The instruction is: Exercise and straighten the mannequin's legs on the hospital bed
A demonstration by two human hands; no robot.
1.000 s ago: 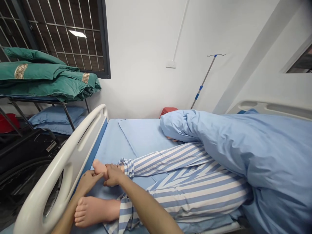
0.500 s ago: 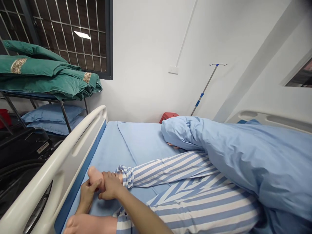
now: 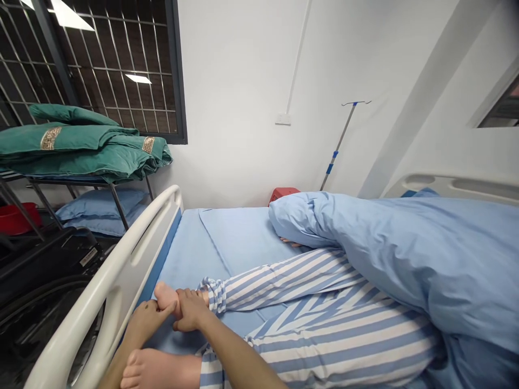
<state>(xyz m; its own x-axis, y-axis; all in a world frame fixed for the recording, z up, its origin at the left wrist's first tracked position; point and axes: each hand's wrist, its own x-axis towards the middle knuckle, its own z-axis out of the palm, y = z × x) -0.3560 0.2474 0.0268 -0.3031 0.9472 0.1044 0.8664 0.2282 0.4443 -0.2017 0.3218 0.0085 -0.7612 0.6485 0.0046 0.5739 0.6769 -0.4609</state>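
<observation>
A figure in blue-and-white striped trousers (image 3: 279, 273) lies on the bed with bare, doll-like feet. My right hand (image 3: 190, 310) is wrapped around the ankle of the far foot (image 3: 165, 294), just below the gathered trouser cuff. At that foot's toe end, my left hand (image 3: 146, 319) grips the forefoot, its thumb pressed along the sole; some of its fingers are hidden. The near foot (image 3: 162, 370) rests untouched below my forearms. A light-blue quilt (image 3: 385, 254) covers the figure's upper part, and fingers of a hand (image 3: 291, 242) peek out from under it.
A pale footboard (image 3: 121, 259) borders the bed at left, with a black wheelchair (image 3: 52, 275) beyond it. Green folded bedding (image 3: 89, 148) lies on a metal rack. An IV pole (image 3: 339, 141) and a red container (image 3: 283, 192) stand behind the bed.
The camera view has shifted a little. My left hand has turned so its thumb lies along the sole, with its forearm more in view. My right hand keeps its hold on the ankle.
</observation>
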